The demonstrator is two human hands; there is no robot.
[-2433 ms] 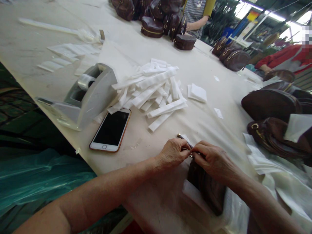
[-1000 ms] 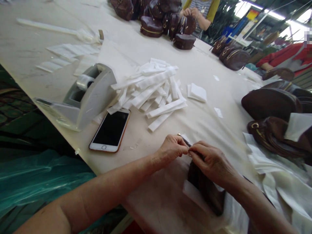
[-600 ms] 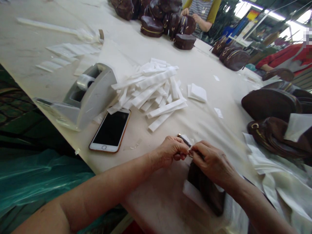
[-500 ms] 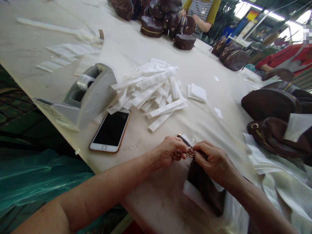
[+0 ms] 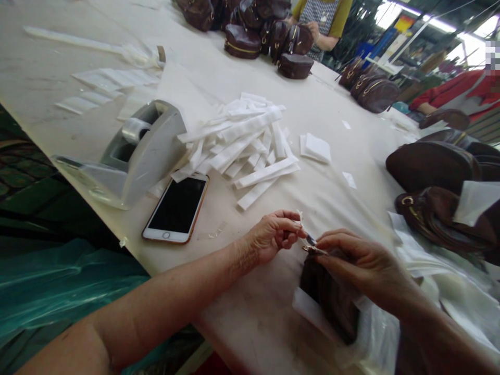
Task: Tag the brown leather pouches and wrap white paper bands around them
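Note:
A brown leather bag [image 5: 332, 302] lies at the table's front edge, partly wrapped in thin white sheet. My right hand [image 5: 361, 260] is closed over its near end, thumb and fingers pinching small metal hardware with a ring [image 5: 308, 249]. Just left of it, my left hand [image 5: 276, 235] is closed in a pinch at the fingertips. A thin white wisp [image 5: 300, 216], perhaps thread or paper, sticks up from that pinch. Between the two hands shows a small shiny dark piece [image 5: 311, 240], its kind unclear.
A phone [image 5: 177, 205], a tape dispenser [image 5: 158, 143] and a pile of white strips [image 5: 250, 138] lie beyond my left arm. Brown bags [image 5: 433, 166] and white sheets stand at right. Across the table, more bags [image 5: 242, 41] and two people, one with a yellow-green sleeve [image 5: 339, 21].
My left hand has drawn slightly away from my right, and the white wisp now stands above its fingertips. My right hand has turned a little. The dark piece with a gold end has shifted.

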